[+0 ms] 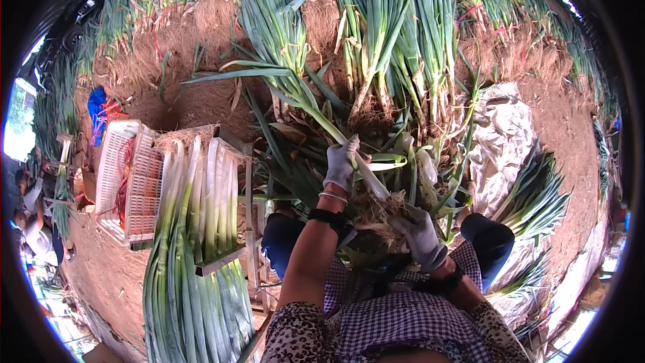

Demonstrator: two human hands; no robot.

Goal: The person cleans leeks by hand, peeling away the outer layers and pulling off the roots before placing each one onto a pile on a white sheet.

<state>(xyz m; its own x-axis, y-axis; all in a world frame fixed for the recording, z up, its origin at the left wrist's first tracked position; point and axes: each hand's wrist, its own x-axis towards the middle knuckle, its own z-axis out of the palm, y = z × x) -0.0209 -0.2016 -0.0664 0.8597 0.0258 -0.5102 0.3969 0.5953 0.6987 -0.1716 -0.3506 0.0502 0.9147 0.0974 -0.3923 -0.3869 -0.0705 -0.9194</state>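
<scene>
My left hand (343, 164), in a pale work glove, grips a large green onion (372, 179) around its stalk. The onion slants across in front of me, its leaves to the upper left and its root end to the lower right. A peeled-back strip of leaf (388, 163) sticks out beside the stalk. My right hand (419, 238), also gloved, has its fingers at the onion's brown roots (385, 224); the fingertips are partly hidden among them. Below lie loose leaves and peelings (297, 176), between my knees.
On the left, cleaned onions (206, 206) lie on a metal rack (219, 261) beside a white plastic crate (128, 181). Unpeeled onions (373, 35) stand ahead, with tied bundles (201, 15) behind. Woven sheeting (501, 146) and more onions (534, 201) lie right. People (38, 232) are far left.
</scene>
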